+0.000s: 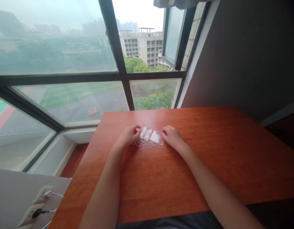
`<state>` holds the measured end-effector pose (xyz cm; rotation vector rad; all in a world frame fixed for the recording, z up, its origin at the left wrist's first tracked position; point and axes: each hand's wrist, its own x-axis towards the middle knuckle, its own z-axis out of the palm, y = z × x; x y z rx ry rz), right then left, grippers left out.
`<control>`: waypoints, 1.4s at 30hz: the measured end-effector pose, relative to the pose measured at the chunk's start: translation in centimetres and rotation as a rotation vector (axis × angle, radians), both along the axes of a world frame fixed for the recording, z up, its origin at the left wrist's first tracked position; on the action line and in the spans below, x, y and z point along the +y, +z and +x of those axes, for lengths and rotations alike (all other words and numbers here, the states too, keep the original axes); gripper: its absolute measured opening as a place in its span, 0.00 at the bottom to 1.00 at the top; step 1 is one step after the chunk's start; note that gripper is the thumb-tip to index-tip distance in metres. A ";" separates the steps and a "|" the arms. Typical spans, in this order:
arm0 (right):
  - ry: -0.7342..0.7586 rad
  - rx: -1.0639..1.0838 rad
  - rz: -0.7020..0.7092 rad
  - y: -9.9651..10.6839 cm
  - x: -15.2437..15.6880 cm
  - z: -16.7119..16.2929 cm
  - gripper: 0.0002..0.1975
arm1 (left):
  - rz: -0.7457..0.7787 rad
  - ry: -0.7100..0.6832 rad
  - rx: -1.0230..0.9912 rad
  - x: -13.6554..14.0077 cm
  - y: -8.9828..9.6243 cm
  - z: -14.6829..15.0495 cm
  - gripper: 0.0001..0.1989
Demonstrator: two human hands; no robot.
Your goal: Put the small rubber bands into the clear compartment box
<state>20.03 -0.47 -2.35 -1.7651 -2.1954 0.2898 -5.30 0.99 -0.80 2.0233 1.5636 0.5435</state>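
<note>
A small clear plastic case (156, 137) lies opened out flat on the wooden table (209, 152), its two halves side by side. My left hand (130, 135) is at the case's left edge, thumb and fingers closed on it. At the opposite edge, my right hand (172, 135) pinches the right half between thumb and curled fingers. Several small pale rings (148, 147) lie loose along the near side of the case, some partly under my left hand. White patches show on both halves; whether they are reflections or contents I cannot make out.
Large windows (66, 78) rise behind the table, with one pane (174, 35) swung open at the upper right. A grey wall (233, 57) stands on the right. Plugs and cables (39, 212) are in wall sockets at the lower left.
</note>
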 end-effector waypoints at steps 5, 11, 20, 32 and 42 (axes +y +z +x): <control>0.091 0.104 -0.023 0.1 -1.0 1.6 0.07 | -0.104 -0.023 -0.049 -0.5 1.0 0.1 0.20; -0.108 0.122 0.001 -0.1 -0.6 3.6 0.06 | 0.023 0.247 0.406 -0.7 3.2 -1.4 0.16; -0.232 0.022 -0.067 0.3 -0.9 4.1 0.08 | -0.319 -0.023 0.298 -2.4 4.9 0.0 0.15; -0.242 -0.069 -0.137 1.4 -1.4 4.1 0.09 | -0.476 -0.366 0.053 -4.0 4.9 4.2 0.13; -0.195 -0.047 -0.154 1.4 -1.6 4.0 0.10 | -0.104 -0.191 0.296 -3.3 5.0 4.5 0.18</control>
